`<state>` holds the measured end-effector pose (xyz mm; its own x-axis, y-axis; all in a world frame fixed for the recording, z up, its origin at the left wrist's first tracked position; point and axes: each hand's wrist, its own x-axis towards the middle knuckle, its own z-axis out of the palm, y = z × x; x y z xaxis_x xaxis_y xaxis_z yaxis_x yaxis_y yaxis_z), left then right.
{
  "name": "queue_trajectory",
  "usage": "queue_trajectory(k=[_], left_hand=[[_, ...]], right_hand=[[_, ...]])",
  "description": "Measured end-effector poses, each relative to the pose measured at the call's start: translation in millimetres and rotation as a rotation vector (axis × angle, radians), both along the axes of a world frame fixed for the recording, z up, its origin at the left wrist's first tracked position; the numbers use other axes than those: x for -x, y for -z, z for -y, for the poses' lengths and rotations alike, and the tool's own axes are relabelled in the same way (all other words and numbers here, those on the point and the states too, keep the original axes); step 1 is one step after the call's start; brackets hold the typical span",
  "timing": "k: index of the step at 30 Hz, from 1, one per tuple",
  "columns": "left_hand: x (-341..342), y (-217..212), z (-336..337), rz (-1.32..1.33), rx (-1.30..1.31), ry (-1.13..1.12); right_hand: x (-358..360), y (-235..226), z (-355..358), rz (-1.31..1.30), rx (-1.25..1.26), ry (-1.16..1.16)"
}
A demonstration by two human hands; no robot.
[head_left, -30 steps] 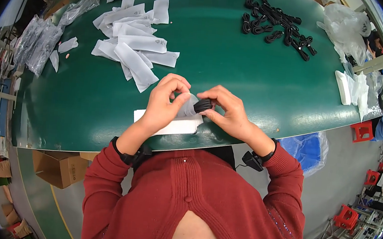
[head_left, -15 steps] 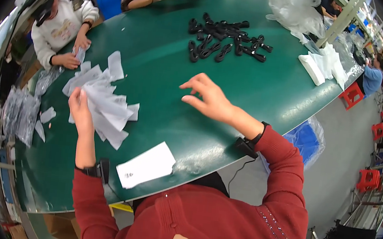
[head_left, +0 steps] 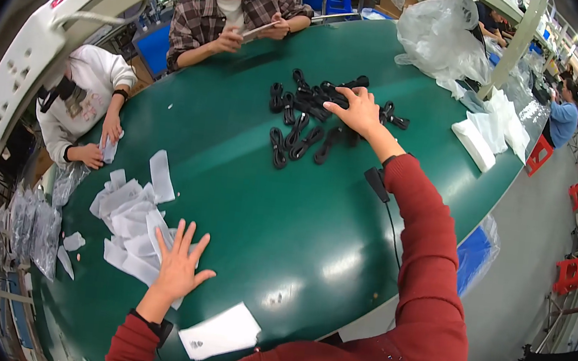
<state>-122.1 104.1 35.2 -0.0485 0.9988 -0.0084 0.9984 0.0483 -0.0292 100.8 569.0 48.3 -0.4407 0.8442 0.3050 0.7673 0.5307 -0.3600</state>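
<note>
My left hand (head_left: 180, 264) lies with its fingers spread on the near right edge of a loose pile of whitish translucent bags (head_left: 131, 219). Over the bundled black cables (head_left: 297, 138) at the table's far middle is my right hand (head_left: 359, 114). Its thumb and forefinger are apart, and its other fingers are partly hidden among the cables. A cable bundle just below this hand looks blurred. Close to my body, below my left hand, rests a stack of white printed cards (head_left: 220, 332).
All this lies on a green table (head_left: 233, 175). Across it, one person (head_left: 89, 106) handles a bag and another (head_left: 232, 19) holds a flat device. Clear plastic (head_left: 445, 38) and a white packet (head_left: 474, 145) lie at the far right, by a metal post (head_left: 518, 46).
My right hand has reached forward and right onto the cables. My left hand has moved nearer to me along the bags, its fingers now spread. The view has tilted up.
</note>
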Motion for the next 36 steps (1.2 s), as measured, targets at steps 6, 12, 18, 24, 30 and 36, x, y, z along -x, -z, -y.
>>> queue_trajectory(k=[6,12,18,24,30,36], left_hand=[[10,18,-6,-0.029,0.082,0.027],[8,18,-3,-0.048,0.146,0.036],[10,18,-6,-0.047,0.170,0.030],[11,19,-5,-0.058,0.140,0.036],[13,23,-7,-0.053,0.125,0.034],[10,21,0,-0.063,0.121,0.034]], right_hand=[[68,28,-62,0.098,-0.036,-0.016],[87,49,-92,0.239,0.070,-0.141],[81,54,-80,0.306,0.071,-0.455],[61,65,-2,0.252,0.033,-0.719],[39,49,108,0.281,-0.019,-0.769],[89,1,119,0.249,0.122,-0.823]])
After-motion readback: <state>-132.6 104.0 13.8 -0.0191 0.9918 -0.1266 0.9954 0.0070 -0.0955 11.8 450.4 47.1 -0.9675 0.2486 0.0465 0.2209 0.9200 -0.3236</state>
